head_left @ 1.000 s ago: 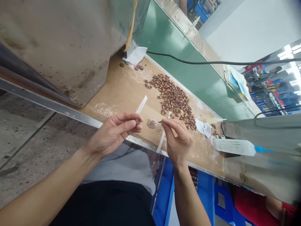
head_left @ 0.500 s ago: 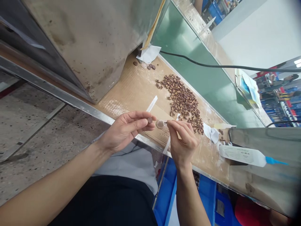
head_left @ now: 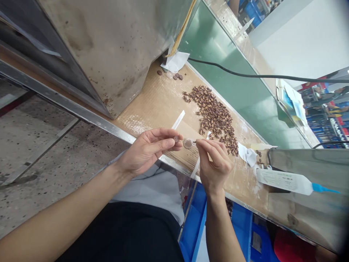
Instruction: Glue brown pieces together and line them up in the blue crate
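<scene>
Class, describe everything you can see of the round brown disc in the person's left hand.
The disc is small, round and brown, with a flat-looking face toward the camera. The left hand pinches it and partly covers it, apparently holding it off the table. Its material and any fine markings cannot be made out.

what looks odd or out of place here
The metal panel at left has dark, rusty-looking stains near its lower corner, so it looks worn. Beside the pile of small brown parts, a crumpled white scrap looks like litter, though it may belong.
</scene>
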Action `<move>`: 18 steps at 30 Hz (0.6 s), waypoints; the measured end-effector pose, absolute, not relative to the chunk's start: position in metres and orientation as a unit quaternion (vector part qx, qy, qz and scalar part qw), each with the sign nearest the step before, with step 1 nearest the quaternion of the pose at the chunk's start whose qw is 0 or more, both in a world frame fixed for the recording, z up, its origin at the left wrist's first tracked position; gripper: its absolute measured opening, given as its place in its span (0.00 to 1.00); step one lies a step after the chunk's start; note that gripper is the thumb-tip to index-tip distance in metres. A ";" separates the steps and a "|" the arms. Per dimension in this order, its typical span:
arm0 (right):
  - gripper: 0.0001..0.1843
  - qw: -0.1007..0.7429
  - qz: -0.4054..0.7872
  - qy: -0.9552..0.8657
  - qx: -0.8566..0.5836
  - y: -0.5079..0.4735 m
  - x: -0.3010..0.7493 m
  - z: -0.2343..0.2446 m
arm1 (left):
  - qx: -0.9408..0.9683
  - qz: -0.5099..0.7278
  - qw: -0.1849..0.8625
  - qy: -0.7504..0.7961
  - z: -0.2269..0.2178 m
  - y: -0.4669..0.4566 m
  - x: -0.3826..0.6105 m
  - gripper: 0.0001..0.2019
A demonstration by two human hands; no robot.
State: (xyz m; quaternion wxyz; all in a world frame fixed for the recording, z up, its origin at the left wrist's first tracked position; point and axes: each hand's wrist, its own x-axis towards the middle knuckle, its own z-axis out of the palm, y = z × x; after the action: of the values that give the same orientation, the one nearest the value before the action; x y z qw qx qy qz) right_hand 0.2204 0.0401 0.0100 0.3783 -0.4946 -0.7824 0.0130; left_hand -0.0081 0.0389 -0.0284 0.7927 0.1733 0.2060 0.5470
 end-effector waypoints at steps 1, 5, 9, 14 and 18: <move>0.12 0.379 0.012 -0.782 -0.495 0.040 0.220 0.010 | 0.174 0.547 0.792 0.206 -0.028 0.039 -0.008 0.08; 0.11 0.376 0.010 -0.782 -0.497 0.040 0.220 0.010 | 0.174 0.544 0.792 0.215 -0.027 0.039 -0.008 0.10; 0.10 0.369 0.006 -0.783 -0.500 0.040 0.221 0.011 | 0.178 0.543 0.788 0.228 -0.028 0.039 -0.008 0.09; 0.12 0.373 0.014 -0.785 -0.495 0.039 0.220 0.011 | 0.177 0.544 0.791 0.217 -0.029 0.038 -0.009 0.08; 0.12 0.374 0.013 -0.784 -0.495 0.039 0.220 0.011 | 0.177 0.544 0.791 0.217 -0.028 0.039 -0.008 0.09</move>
State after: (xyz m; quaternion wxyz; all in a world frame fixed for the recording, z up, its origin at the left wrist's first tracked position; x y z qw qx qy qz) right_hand 0.2197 0.0393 0.0109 0.3736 -0.4954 -0.7841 0.0128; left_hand -0.0079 0.0387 -0.0276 0.7910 0.1774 0.2174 0.5437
